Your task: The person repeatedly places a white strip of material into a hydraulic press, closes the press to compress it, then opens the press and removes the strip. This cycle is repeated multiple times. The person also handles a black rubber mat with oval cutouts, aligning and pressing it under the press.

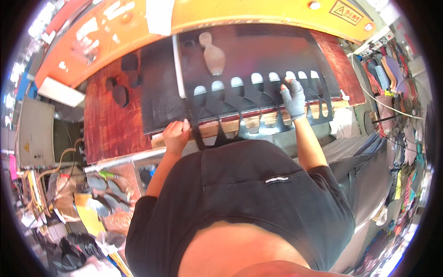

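Observation:
A black sheet (161, 87) lies across the red cutting board, with a row of sole-shaped cutouts in a thin web (230, 108) along its near side. This web hangs over the board's near edge toward my body. My left hand (175, 138), bare, is closed at that edge, just left of the web; whatever its fingers hold is hidden. My right hand (294, 100), in a grey glove with bare fingertips, rests on the right part of the web with its fingers stretched forward and apart. Farther back on the sheet is a brownish sole-shaped piece (214, 57).
An orange machine beam (207, 16) spans the far side. On the red board (104, 134) at left lie dark sole shapes (120, 94). A white strip (178, 69) crosses the sheet. Cut soles (108, 189) lie on a lower surface at left. Stacked coloured material (390, 74) stands at right.

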Motion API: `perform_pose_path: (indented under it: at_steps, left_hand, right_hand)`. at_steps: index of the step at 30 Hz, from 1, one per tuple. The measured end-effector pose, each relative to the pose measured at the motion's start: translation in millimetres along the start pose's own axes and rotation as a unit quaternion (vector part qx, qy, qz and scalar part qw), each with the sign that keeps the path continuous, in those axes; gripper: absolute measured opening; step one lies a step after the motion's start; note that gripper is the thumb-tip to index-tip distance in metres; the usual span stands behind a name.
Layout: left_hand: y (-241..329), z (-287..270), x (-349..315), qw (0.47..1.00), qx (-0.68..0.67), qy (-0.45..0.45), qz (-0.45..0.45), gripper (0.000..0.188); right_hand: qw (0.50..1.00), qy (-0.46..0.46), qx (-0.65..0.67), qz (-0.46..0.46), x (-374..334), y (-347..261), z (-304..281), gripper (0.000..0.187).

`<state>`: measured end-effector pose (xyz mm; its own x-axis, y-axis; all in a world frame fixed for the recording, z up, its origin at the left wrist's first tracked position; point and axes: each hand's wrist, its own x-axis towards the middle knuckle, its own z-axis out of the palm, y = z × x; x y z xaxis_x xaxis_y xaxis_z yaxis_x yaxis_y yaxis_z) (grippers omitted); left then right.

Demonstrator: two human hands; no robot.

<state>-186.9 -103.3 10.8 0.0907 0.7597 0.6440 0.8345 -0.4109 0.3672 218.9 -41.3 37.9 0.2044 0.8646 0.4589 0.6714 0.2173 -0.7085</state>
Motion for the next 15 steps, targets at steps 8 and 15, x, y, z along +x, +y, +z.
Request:
perform_pose_path:
  at_steps: [8, 15]
  left_hand:
    - [13, 9, 13, 0.989, 0.117, -0.037, -0.080, 0.033]
    - [-13, 29, 9, 0.981, 0.142, -0.037, -0.123, 0.032]
  right_hand:
    - [0.991, 0.107, 0.073, 0.012, 121, 65, -103, 0.021]
    - [0.984, 0.131, 0.119, -0.005, 235, 94, -150, 0.026]
